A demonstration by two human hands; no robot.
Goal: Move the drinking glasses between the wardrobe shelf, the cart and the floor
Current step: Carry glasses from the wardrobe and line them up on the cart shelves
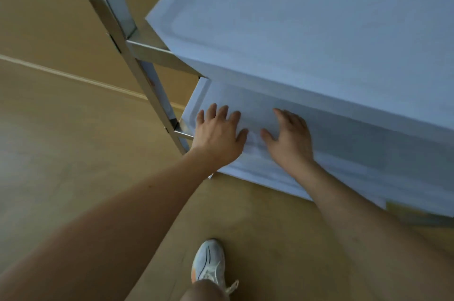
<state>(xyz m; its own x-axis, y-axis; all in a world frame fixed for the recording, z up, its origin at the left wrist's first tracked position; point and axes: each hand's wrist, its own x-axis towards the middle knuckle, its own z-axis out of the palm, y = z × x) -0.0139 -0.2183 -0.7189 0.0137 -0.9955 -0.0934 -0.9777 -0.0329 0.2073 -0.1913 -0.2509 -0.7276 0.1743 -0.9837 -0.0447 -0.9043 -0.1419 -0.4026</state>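
Note:
A cart with a metal frame (pixel 145 79) carries two white shelves. The top shelf (pixel 307 20) is bare. My left hand (pixel 218 134) and my right hand (pixel 290 138) reach over the lower shelf (pixel 245 101), fingers spread. Between the two hands there is a faint clear blur that may be a drinking glass (pixel 254 137); I cannot tell whether either hand touches it. No other glass is in view.
Tan floor (pixel 61 141) with a pale joint line lies left of and below the cart. My foot in a white shoe (pixel 208 263) stands close to the cart's near edge. The frame is blurred by motion.

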